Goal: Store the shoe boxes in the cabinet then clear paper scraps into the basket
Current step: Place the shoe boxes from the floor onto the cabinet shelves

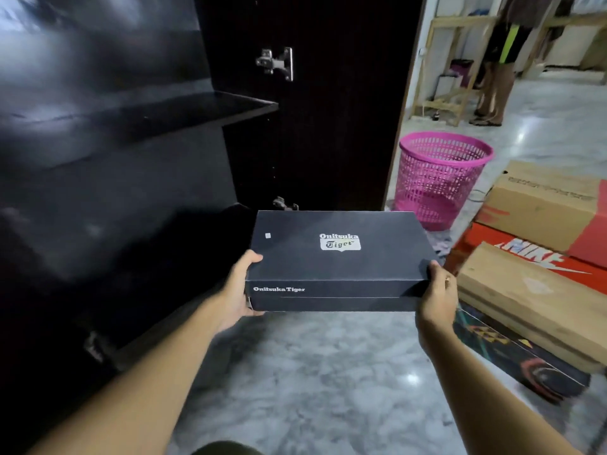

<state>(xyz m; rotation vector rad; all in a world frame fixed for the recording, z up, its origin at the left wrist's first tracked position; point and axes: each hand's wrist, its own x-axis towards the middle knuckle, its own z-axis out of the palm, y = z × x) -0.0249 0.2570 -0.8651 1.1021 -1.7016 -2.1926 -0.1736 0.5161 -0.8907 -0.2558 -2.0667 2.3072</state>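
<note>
Black matte cardboard shoe box (338,257), long axis nine to three o'clock; left hand (237,290) and right hand (438,292) grip its short ends, thumbs on top.

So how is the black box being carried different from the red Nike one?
The black box is held up by the left hand and right hand; the red Nike box lies low on the right. The black box has nothing on top; the red Nike box bears a brown box. Both are shoe boxes.
</note>
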